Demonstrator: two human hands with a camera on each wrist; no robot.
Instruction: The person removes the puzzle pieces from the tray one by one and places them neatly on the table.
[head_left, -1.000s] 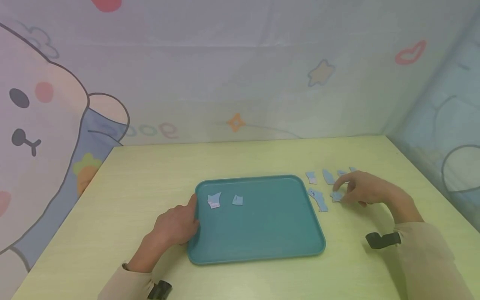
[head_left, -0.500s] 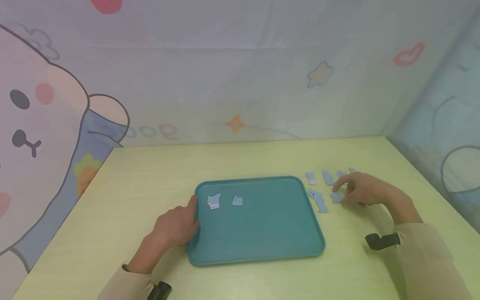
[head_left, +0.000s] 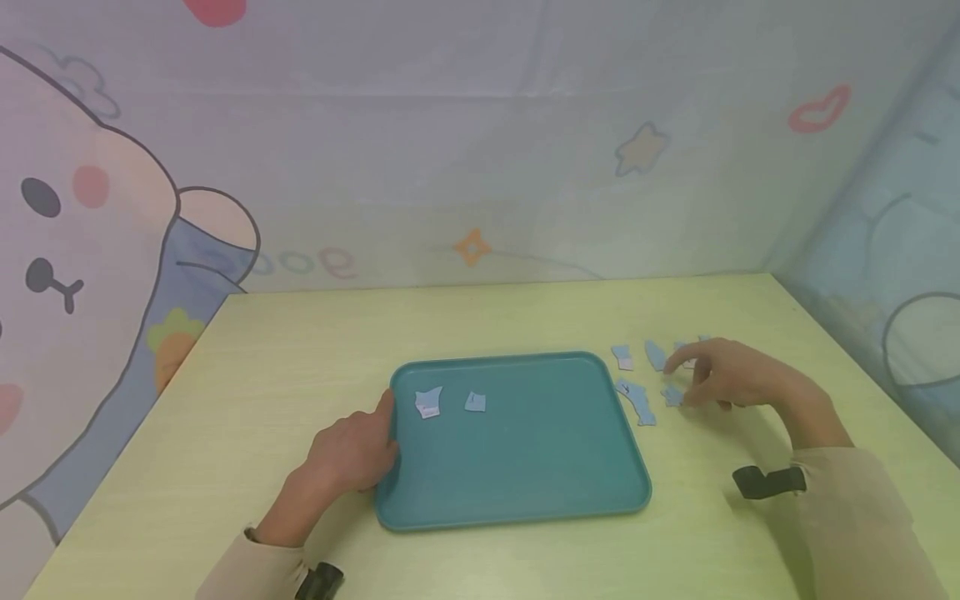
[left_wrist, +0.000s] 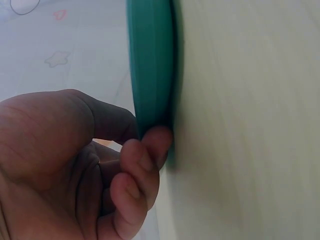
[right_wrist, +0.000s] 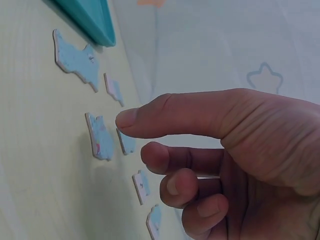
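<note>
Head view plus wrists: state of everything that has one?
Tray: right side up
Left tray piece: flat, loose
Right tray piece: flat, loose
Six outside pieces: unjoined
Left hand: gripping tray rim
Right hand: holding nothing

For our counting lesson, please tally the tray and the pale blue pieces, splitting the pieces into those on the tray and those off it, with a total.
Tray: 1
Pieces on the tray: 2
Pieces off the tray: 6
Total: 9
</note>
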